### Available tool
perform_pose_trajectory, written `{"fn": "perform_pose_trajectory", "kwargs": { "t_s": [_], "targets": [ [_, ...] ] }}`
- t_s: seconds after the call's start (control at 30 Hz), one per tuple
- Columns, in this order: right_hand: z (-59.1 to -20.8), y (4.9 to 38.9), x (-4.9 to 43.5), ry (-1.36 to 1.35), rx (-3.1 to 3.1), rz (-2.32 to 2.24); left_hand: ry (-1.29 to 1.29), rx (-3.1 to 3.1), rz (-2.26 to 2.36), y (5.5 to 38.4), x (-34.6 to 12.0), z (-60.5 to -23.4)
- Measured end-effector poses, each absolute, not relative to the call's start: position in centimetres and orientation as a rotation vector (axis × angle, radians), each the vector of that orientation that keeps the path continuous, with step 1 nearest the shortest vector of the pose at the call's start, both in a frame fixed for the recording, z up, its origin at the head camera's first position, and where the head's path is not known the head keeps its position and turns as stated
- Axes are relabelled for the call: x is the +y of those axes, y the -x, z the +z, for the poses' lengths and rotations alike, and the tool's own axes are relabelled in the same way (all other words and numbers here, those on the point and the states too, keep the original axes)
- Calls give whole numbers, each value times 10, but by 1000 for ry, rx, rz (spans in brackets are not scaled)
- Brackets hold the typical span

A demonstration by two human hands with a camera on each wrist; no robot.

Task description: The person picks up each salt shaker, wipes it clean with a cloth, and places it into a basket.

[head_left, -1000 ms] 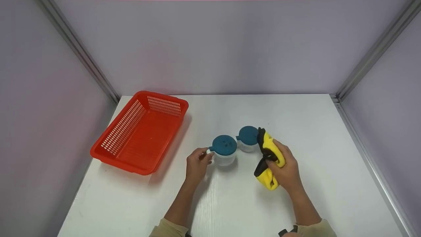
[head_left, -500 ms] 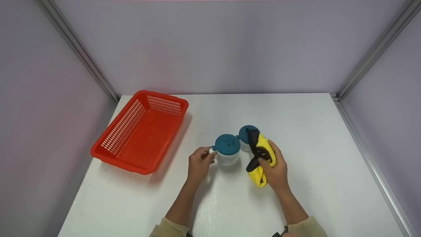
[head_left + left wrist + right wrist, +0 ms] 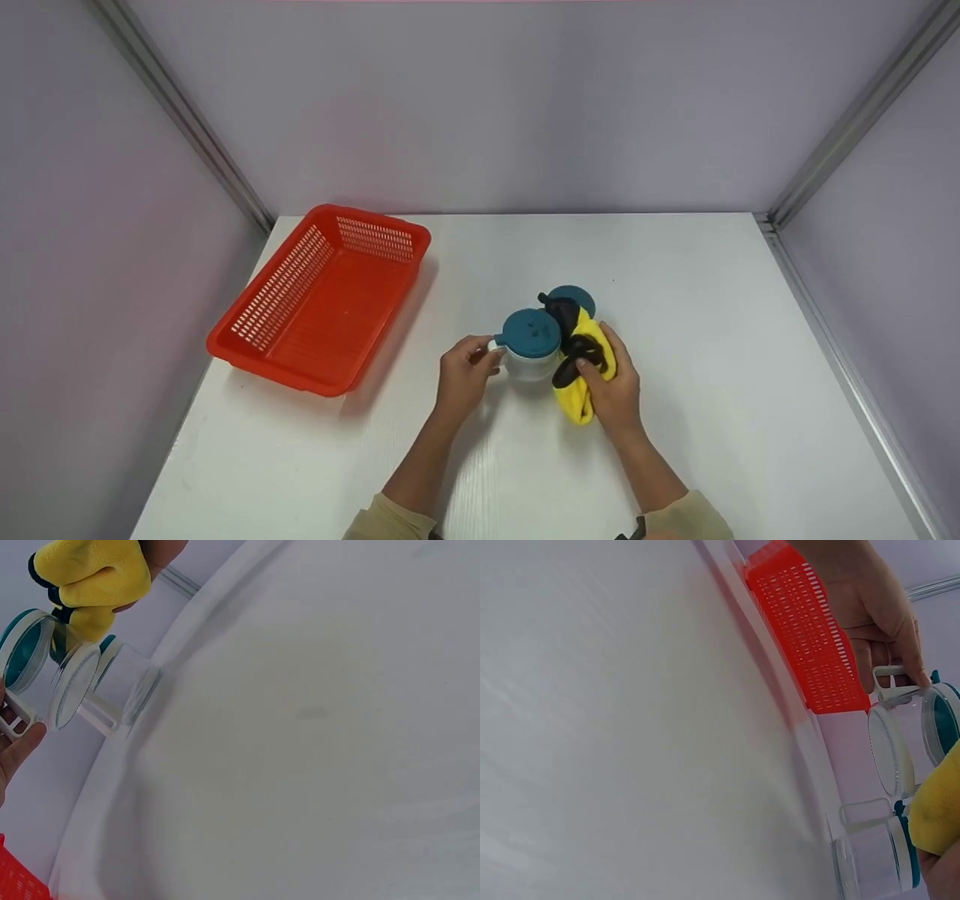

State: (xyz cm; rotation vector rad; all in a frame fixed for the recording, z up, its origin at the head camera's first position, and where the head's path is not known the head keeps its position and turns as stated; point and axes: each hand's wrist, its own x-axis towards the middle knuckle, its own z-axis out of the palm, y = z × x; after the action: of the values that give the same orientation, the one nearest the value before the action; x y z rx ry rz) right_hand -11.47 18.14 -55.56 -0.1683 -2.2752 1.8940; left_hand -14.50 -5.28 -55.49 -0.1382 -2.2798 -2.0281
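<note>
My left hand [image 3: 465,375] pinches the white handle of a clear jar with a teal lid [image 3: 531,334], held upright above the table. In the right wrist view that jar [image 3: 900,750] hangs clear of the surface. A folded yellow and black cloth [image 3: 576,397] is gripped by my right hand [image 3: 619,394], thumb on its near side. The cloth lies against the right side of the held jar. Behind it a second teal-lidded jar [image 3: 581,298] stands on the table, mostly hidden by the cloth in the head view; its clear body [image 3: 866,862] and handle show in the right wrist view.
A red plastic basket [image 3: 330,375] with slotted sides sits at the left of the white table [image 3: 675,247]. Pale walls [image 3: 487,105] with metal corner strips enclose the table at the back and both sides.
My right hand has moved left with the cloth, from beside the standing jar to the held jar, covering more of the standing one. My left hand has shifted the held jar slightly right.
</note>
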Motion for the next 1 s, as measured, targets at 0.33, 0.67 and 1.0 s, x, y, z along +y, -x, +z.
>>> {"fn": "perform_pose_trajectory", "kwargs": {
  "t_s": [0.33,0.67,1.0],
  "targets": [
    [-563,115,178,188,-2263,1973,109,-2332,-1991,132,-46,-522],
    [-566,116,180,173,-2282,2070,161,-2316,-2073,133,-45,-519],
    [-559,119,182,56,-2345,2177,272,-2344,-2175,137,-51,-520]
  ]
}}
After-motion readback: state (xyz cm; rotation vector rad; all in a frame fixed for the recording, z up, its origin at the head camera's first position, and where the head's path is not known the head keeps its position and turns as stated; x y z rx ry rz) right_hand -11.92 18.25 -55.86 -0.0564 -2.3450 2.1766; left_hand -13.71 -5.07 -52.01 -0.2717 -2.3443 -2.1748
